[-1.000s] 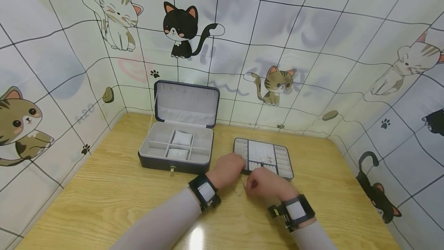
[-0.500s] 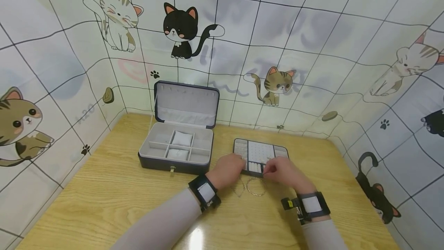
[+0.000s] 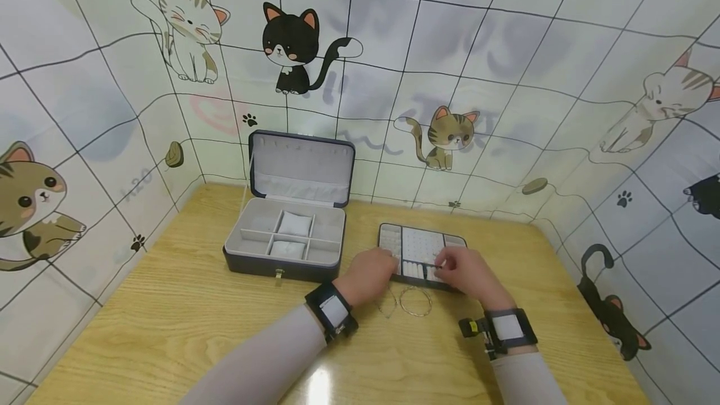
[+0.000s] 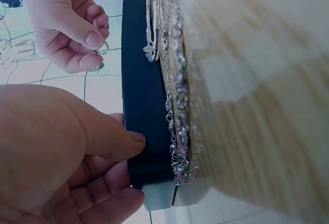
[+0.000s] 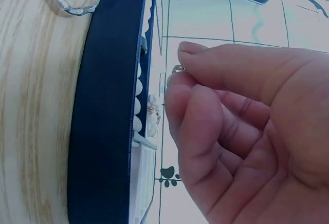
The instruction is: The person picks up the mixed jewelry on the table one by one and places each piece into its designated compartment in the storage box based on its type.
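My left hand [image 3: 368, 275] grips the left front corner of a dark-edged jewelry tray [image 3: 413, 280]. In the left wrist view its thumb lies on the tray's dark side wall [image 4: 139, 90]. Over the tray's front right part, my right hand [image 3: 467, 274] pinches a small ring [image 4: 104, 48] between thumb and fingers. Only a bit of that ring [image 5: 178, 70] shows past the fingertips in the right wrist view. White ring rolls [image 5: 138, 105] line the tray's front slots. A round bangle [image 3: 416, 315] and a thin chain bracelet [image 3: 387, 315] lie on the table before the tray.
Left of the tray stands a dark jewelry box [image 3: 253, 264] with its lid [image 3: 304, 167] raised. Two white cushions, one a rear cushion [image 3: 295, 224], sit in its middle compartments. A cat-print cloth [image 3: 371, 80] encloses the wooden table [image 3: 270, 336] behind and at both sides.
My right hand has moved right and up from beside the bracelets to over the tray's front slots, leaving the bangle in view on the table. The left hand stays at the tray's corner.
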`<action>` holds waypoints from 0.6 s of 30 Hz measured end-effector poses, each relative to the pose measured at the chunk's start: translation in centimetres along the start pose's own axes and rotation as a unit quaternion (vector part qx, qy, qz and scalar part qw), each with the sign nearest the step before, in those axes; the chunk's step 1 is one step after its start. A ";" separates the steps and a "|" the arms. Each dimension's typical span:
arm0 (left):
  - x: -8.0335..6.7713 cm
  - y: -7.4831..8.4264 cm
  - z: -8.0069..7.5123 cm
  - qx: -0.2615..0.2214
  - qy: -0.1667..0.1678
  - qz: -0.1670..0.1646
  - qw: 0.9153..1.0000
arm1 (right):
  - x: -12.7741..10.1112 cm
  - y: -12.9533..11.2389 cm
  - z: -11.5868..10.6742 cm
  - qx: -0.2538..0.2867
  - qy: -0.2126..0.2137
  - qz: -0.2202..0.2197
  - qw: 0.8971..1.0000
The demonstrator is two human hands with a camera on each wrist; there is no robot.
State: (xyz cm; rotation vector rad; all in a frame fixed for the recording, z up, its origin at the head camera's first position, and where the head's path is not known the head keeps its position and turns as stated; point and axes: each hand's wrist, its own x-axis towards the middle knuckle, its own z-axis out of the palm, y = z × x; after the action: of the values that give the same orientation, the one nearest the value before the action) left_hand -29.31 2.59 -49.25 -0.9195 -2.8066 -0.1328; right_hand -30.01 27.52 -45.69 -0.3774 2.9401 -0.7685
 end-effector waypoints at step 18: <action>0.1 0.0 0.1 -0.004 -0.002 0.000 1.000 | 0.4 0.5 0.8 0.013 0.001 0.007 1.000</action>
State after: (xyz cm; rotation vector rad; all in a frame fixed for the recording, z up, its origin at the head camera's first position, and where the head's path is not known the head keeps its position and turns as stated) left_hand -29.40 2.63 -49.33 -0.9232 -2.8122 -0.1430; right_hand -30.39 27.52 -46.61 -0.3554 2.9274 -0.8047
